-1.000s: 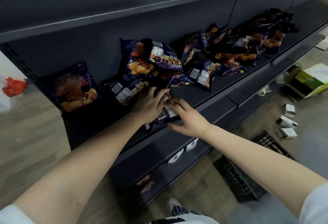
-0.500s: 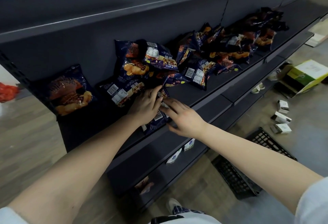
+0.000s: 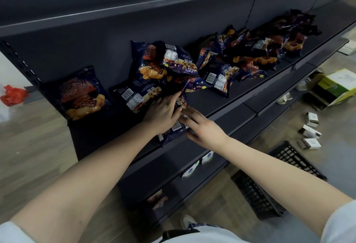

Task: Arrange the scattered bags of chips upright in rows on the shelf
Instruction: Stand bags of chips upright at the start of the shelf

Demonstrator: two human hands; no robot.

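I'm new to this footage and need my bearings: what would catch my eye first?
The left hand and right hand meet on one chip bag at the front edge of the dark shelf. Behind them a jumbled heap of bags sprawls to the right, while a single bag stands upright against the back panel at the far left.

PLACE: shop aisle | dark tiered metal shelf [image 3: 240,96] is hanging off slotted uprights [image 3: 21,60] | barcoded chip bags [image 3: 179,63] are lying as stock | small cartons [image 3: 310,133], plastic crate [image 3: 256,190], cardboard box [image 3: 339,84] are sitting on the floor [image 3: 28,146]
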